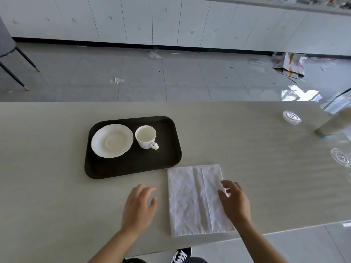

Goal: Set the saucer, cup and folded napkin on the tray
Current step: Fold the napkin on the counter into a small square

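A dark brown tray (133,168) lies on the pale table. On its left part rests a white saucer (112,140), and a white cup (146,137) stands upright just right of the saucer, handle pointing toward me. A white napkin (191,200) lies flat on the table to the right of the tray's near corner, partly folded with a flap over its right half. My right hand (234,201) rests over the napkin's right edge, fingers spread. My left hand (139,207) hovers over the table just left of the napkin, fingers apart, holding nothing.
Two clear plastic lids (291,117) (341,157) lie near the table's right end, beside a tilted pale object (332,126). The table's near edge (284,231) runs close under the napkin. Beyond the far edge are floor litter, a chair leg (13,76) and white cabinets.
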{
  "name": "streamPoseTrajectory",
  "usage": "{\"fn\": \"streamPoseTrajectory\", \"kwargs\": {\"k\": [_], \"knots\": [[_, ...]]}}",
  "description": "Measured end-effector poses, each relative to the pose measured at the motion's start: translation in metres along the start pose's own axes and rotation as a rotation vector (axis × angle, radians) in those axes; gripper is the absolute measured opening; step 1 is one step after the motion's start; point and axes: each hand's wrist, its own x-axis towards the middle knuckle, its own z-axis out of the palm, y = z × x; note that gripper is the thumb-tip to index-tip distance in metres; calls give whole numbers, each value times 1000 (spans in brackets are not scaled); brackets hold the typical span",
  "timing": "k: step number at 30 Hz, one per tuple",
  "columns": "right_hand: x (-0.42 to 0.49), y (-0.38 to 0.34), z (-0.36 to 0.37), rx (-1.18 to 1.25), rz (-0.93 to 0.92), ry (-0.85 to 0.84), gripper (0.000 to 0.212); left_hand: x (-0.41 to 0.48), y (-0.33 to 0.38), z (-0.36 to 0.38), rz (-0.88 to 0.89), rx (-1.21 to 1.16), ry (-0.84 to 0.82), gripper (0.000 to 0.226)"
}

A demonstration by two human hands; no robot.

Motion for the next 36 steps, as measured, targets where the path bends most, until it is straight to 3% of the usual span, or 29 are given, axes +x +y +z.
{"fn": "streamPoseTrajectory", "kwargs": {"k": [3,7,11,16,19,21,25,27,29,31,34,36], "knots": [[-6,12,-6,-207,-270,-29,35,-12,16,10,201,17,-138,29],[-19,23,-7,-280,-598,-172,35,-18,28,7,441,75,-328,29],[-21,32,-10,-318,-652,-283,31,-14,22,-3,601,296,-544,56],[-27,44,-19,-304,-629,-356,35,-11,19,-3,756,461,-514,23],[-33,53,-28,-305,-568,-428,58,-14,21,4,781,438,-410,15],[-37,58,-33,-292,-575,-466,75,-18,24,7,739,354,-353,8],[-41,64,-39,-302,-631,-500,104,-24,34,4,283,-100,-263,10],[-44,64,-41,-306,-634,-470,85,-25,38,1,182,-136,-249,7],[-47,62,-41,-201,-624,-330,51,-27,39,1,152,-139,-249,7],[-49,58,-41,-103,-513,-234,29,-30,42,2,107,-154,-237,9],[-42,51,-42,13,-260,-201,18,-30,46,4,-3,-235,-197,9],[-31,46,-42,76,-174,-199,29,-23,51,5,-102,-302,-161,10]]}}
